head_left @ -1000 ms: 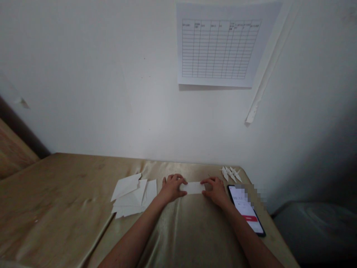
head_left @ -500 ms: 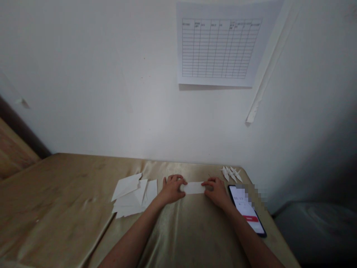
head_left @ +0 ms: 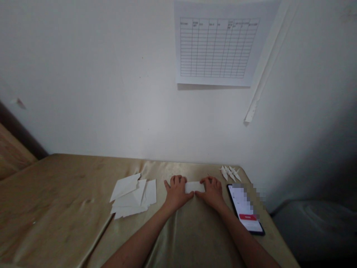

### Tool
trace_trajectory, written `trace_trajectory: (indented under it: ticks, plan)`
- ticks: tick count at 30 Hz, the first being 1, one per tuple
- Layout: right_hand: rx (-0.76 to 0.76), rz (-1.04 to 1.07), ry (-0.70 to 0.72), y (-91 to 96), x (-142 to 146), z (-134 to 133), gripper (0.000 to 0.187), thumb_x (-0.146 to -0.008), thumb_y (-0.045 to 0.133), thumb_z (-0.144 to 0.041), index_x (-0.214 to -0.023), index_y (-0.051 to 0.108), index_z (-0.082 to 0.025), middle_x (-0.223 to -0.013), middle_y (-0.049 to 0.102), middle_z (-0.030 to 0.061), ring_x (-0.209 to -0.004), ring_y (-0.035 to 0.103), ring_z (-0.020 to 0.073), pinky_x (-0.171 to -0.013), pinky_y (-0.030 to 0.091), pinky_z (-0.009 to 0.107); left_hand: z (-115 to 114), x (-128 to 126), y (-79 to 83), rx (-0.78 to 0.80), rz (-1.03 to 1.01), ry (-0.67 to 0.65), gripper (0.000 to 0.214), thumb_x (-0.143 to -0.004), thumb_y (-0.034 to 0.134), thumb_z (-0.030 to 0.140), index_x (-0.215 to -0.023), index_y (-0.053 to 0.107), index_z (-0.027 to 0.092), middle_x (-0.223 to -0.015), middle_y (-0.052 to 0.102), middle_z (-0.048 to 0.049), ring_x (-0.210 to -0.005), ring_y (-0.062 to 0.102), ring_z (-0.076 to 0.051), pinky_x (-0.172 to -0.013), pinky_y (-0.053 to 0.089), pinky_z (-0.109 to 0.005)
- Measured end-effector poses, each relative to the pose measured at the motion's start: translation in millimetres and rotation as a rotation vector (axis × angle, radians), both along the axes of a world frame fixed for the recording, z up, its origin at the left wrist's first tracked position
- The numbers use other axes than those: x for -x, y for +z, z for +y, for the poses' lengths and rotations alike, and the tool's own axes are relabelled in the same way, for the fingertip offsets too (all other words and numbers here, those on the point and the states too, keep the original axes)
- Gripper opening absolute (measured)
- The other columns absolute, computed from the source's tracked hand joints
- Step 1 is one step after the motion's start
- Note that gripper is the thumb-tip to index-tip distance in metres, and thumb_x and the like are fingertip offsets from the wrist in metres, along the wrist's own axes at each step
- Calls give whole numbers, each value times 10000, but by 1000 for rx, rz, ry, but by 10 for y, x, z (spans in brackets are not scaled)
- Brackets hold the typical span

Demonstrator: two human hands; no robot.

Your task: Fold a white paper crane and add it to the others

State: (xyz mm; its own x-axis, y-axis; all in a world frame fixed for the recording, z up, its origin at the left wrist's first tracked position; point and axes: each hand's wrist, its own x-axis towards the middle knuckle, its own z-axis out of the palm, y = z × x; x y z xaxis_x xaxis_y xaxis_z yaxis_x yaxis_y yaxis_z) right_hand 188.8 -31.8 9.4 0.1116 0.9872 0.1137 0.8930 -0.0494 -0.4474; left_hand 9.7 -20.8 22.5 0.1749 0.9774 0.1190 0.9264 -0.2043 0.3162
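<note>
A small white paper [head_left: 194, 186], folded into a narrow rectangle, lies on the cloth between my hands. My left hand [head_left: 177, 190] grips its left end, the thumb stretched along the near edge and the fingers curled at the far side. At the right end my right hand [head_left: 212, 190] pinches it between thumb and fingers. The two thumb tips almost meet at the middle of the near edge. Both ends of the paper are partly covered by my fingers.
Loose white paper sheets [head_left: 134, 197] lie in an overlapping pile to the left. Small folded paper cranes [head_left: 230, 173] stand at the back right, with a lit phone [head_left: 245, 210] nearer me. Gold cloth [head_left: 69, 201] covers the table, which meets a wall bearing a printed chart [head_left: 213, 48].
My thumbs have slid inward along the paper's near edge until their tips nearly meet. The left hand has turned, its fingers now pointing away from me. The view has shifted slightly.
</note>
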Motion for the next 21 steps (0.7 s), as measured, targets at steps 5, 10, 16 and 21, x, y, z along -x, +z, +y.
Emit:
trace_trajectory:
  ticks: [5, 10, 16, 21]
  plan:
    - [21, 11, -22, 25, 40, 14, 558, -688, 742, -487, -1188, 637, -261, -1345, 489, 124, -1331, 358, 324, -1130, 183, 434, -8, -38, 24, 18, 21, 27, 569, -764, 630, 566, -1229, 572, 243, -1382, 498, -144, -1359, 366, -387, -1126, 145, -724]
    - [74, 12, -24, 71, 46, 34, 536, -699, 714, -415, -1212, 632, -282, -1366, 477, 112, -1342, 349, 317, -1137, 170, 433, 5, -58, 63, 50, 10, 57, 587, -719, 666, 556, -1212, 575, 249, -1386, 493, -132, -1363, 361, -374, -1141, 128, -710]
    - [146, 22, -43, 162, 4, 36, 532, -694, 686, -356, -1223, 632, -323, -1378, 458, 82, -1349, 349, 310, -1128, 200, 418, 56, 39, 87, 120, -11, 20, 543, -700, 692, 461, -1199, 575, 283, -1398, 484, -96, -1373, 357, -350, -1135, 127, -723]
    - [196, 10, -14, 194, -76, 49, 540, -712, 647, -300, -1246, 617, -374, -1407, 438, 48, -1360, 337, 302, -1112, 224, 445, 124, 164, 108, 173, -24, -37, 527, -693, 701, 394, -1207, 588, 365, -1453, 447, -53, -1419, 308, -351, -1108, 118, -763]
